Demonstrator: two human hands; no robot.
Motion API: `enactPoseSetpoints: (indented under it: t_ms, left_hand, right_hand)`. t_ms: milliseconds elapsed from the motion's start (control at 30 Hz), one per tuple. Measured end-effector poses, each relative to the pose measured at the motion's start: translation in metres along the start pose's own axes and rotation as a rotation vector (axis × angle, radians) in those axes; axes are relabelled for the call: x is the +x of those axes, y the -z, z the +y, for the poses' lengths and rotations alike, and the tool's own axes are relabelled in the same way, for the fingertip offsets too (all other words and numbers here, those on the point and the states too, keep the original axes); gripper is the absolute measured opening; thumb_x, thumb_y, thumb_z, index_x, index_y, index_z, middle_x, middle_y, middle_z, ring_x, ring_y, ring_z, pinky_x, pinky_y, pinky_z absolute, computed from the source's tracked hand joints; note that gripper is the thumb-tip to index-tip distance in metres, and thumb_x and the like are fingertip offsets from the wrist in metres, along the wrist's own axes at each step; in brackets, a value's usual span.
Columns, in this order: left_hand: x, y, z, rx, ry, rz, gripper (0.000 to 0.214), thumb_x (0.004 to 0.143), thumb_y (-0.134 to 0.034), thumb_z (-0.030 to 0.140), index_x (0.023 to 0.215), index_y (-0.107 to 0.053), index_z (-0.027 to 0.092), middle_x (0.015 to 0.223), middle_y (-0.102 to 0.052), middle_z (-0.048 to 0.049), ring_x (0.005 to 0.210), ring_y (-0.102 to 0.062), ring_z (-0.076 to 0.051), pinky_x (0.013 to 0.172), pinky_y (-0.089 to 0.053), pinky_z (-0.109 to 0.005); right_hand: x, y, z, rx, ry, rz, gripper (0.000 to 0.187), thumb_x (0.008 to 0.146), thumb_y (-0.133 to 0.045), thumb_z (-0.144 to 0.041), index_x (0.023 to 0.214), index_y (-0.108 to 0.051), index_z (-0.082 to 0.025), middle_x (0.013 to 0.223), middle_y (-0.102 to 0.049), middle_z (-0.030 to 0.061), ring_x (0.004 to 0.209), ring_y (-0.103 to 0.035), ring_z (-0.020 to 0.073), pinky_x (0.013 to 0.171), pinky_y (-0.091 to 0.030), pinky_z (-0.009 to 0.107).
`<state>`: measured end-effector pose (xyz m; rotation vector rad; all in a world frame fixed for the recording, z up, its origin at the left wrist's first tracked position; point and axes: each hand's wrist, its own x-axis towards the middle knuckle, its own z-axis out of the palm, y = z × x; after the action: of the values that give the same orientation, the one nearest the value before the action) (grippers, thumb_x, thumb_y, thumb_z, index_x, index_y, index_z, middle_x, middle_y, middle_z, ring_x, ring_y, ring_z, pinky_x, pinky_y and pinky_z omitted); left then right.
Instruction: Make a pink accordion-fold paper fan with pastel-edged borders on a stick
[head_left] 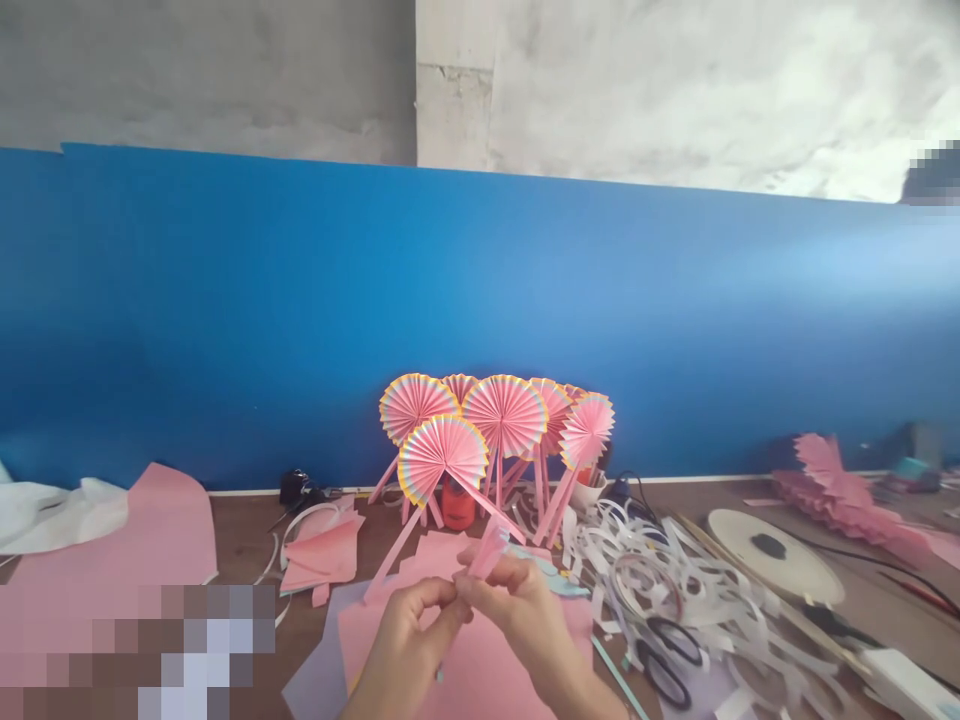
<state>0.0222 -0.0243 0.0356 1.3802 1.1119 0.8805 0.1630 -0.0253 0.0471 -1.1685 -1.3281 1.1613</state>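
Observation:
My left hand (412,630) and my right hand (521,610) meet at the middle, fingertips pinched together. Between them is a small folded piece of pink paper (491,543), its pleats pointing up and away. Both hands are closed on its lower end, and the fingers hide that part. Beneath them lie pink paper sheets (480,670). Just beyond, several round pleated paper fans (505,415) with yellow edges stand on pink stick handles. The nearest fan (444,455) has two handles spread apart. A red can (458,505) shows behind its handles.
A tangle of white paper strips (622,545) spreads at the right, with black-handled scissors (664,655) among it. Beyond are a round off-white disc (795,570) and crumpled pink pleated paper (847,500). Large pink paper (165,525) lies left. A blue panel (300,320) backs the table.

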Motion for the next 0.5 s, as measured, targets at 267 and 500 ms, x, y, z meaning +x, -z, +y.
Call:
enactPoseSetpoints:
  t_ms: [267,500]
  left_hand:
    - [0.004,0.008,0.004,0.121,0.011,-0.026,0.035,0.072,-0.058,0.050,0.061,-0.063,0.017,0.060,-0.053,0.0016,0.050,-0.040,-0.011,0.047,-0.031,-0.023]
    - [0.014,0.003,0.001,-0.100,0.121,-0.099,0.041,0.062,-0.067,0.055,0.072,-0.063,0.015,0.064,-0.062,-0.0008,0.039,-0.036,-0.007,0.042,-0.029,-0.023]
  right_hand:
    - [0.015,0.023,-0.012,0.255,-0.079,0.109,0.026,0.060,-0.079,-0.039,0.051,-0.065,-0.019,0.076,-0.061,0.0014,0.081,-0.052,0.0195,0.079,-0.039,0.031]
    - [0.018,0.025,-0.008,0.173,-0.051,0.096,0.031,0.071,-0.069,-0.048,0.069,-0.072,-0.017,0.083,-0.065,0.0042,0.088,-0.053,0.0224,0.084,-0.039,0.034]
